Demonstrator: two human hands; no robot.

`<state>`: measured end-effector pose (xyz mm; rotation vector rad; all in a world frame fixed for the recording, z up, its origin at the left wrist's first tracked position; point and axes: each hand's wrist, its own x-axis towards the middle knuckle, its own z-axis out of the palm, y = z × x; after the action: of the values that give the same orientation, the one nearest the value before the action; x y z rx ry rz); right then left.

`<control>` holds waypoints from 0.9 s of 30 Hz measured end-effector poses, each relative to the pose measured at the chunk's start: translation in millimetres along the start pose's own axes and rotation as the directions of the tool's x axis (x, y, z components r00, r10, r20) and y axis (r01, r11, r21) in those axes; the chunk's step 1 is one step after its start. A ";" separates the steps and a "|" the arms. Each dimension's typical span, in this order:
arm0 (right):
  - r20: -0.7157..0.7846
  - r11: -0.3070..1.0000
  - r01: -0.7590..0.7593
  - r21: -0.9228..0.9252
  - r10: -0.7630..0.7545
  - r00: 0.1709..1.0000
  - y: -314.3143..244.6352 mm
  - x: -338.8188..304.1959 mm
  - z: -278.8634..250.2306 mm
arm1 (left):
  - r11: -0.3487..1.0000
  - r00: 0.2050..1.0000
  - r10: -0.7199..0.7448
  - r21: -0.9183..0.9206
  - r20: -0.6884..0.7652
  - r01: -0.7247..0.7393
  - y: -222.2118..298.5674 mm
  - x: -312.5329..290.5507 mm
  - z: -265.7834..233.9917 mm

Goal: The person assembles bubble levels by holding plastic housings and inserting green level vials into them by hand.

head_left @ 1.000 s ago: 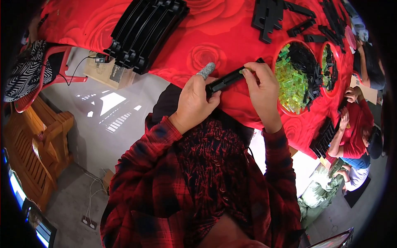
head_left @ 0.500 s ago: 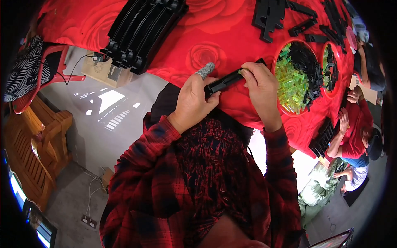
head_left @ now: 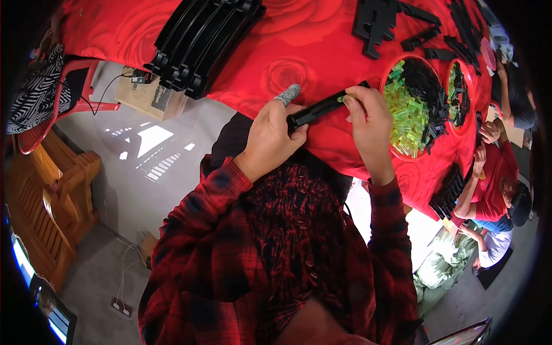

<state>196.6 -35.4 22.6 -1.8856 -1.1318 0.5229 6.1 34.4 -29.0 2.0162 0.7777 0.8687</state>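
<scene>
My left hand (head_left: 267,137), a grey knitted cover on one finger, is closed round the near end of a long black plastic part (head_left: 319,109). The part is hollow along its length and slants up to the right above the table edge. At its far end my right hand (head_left: 371,121) is closed, thumb and finger pinched on a small green plastic piece (head_left: 340,99). That piece is mostly hidden by the fingertips. Just right of this hand stands a red-rimmed bowl (head_left: 386,72) of clear yellow-green pieces (head_left: 407,123) and black pieces (head_left: 422,80).
Long ribbed black parts (head_left: 207,43) lie stacked at the table's far left. Flat black parts (head_left: 374,26) lie at the far right. A smaller red bowl (head_left: 470,109) holds similar pieces. A co-worker in red (head_left: 497,178) sits at the right. A red chair (head_left: 86,86) stands left.
My right hand has shifted slightly right, its thumb drawn back a little, and more of the part's far half shows. My left hand keeps its hold, moved very slightly.
</scene>
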 end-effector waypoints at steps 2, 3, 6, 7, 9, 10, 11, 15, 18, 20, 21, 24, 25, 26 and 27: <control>0.063 0.997 0.052 -0.057 -0.048 0.997 3.5 0.5 -0.6 | 1.000 1.000 -0.011 -0.019 -0.006 0.011 -1.7 -0.9 1.0; 0.061 0.997 0.051 -0.059 -0.048 0.997 3.5 1.0 -1.2 | 1.000 1.000 -0.010 -0.021 -0.006 0.009 -2.5 -0.9 1.9; 0.090 0.996 0.054 -0.074 -0.047 0.995 4.2 1.2 0.6 | 1.000 1.000 0.018 -0.002 -0.016 -0.018 -3.4 -2.2 1.5; 0.100 0.995 0.069 -0.073 -0.061 0.993 5.0 1.2 0.8 | 1.000 1.000 0.009 0.012 0.011 -0.009 -1.0 -1.4 -0.2; 0.112 0.994 0.084 -0.071 -0.076 0.991 3.1 1.6 0.6 | 1.000 0.999 -0.002 0.026 0.037 0.001 0.4 -1.9 -2.0; 0.128 0.996 0.052 -0.078 -0.042 0.991 0.7 2.5 -0.7 | 1.000 0.999 -0.013 0.028 0.051 0.012 0.0 -2.1 -1.8; 0.144 0.996 0.020 -0.085 -0.007 0.990 -0.3 3.0 -1.3 | 0.999 0.998 -0.025 0.031 0.065 0.023 -0.4 -2.2 -1.5; 0.130 0.995 0.042 -0.090 -0.030 0.991 3.2 1.0 0.0 | 0.999 0.997 -0.032 0.020 0.064 0.031 -1.1 -2.4 0.7; 0.114 0.997 0.050 -0.061 -0.043 0.993 5.3 -0.1 0.1 | 1.000 1.000 0.026 0.009 -0.015 -0.026 -4.1 -2.9 3.4; 0.122 0.999 0.034 -0.021 -0.031 0.992 6.6 -0.1 -1.2 | 0.999 0.998 0.050 0.014 -0.035 -0.049 -4.7 -2.2 3.8; 0.123 0.999 0.033 -0.021 -0.030 0.992 5.6 -0.3 -1.5 | 0.999 0.998 0.048 0.014 -0.035 -0.048 -4.9 -1.6 3.8; 0.138 0.999 0.018 -0.028 -0.014 0.990 0.7 0.9 -2.9 | 0.998 0.998 0.058 0.018 -0.031 -0.057 -6.1 -2.4 4.3; 0.158 0.999 0.022 -0.036 -0.016 0.987 -0.6 2.3 -3.8 | 0.998 0.997 0.062 0.022 -0.036 -0.061 -7.6 -3.2 5.0; 0.178 0.999 0.027 -0.043 -0.018 0.984 -1.5 3.2 -4.6 | 0.998 0.997 0.066 0.026 -0.042 -0.065 -8.4 -3.9 5.4; 0.179 0.999 0.026 -0.044 -0.017 0.984 -2.0 3.9 -5.2 | 0.998 0.997 0.064 0.024 -0.042 -0.063 -8.5 -4.3 5.7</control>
<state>201.1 -34.0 27.3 -1.8929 -1.2891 0.6700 6.2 33.0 -40.0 2.0585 0.7535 0.9460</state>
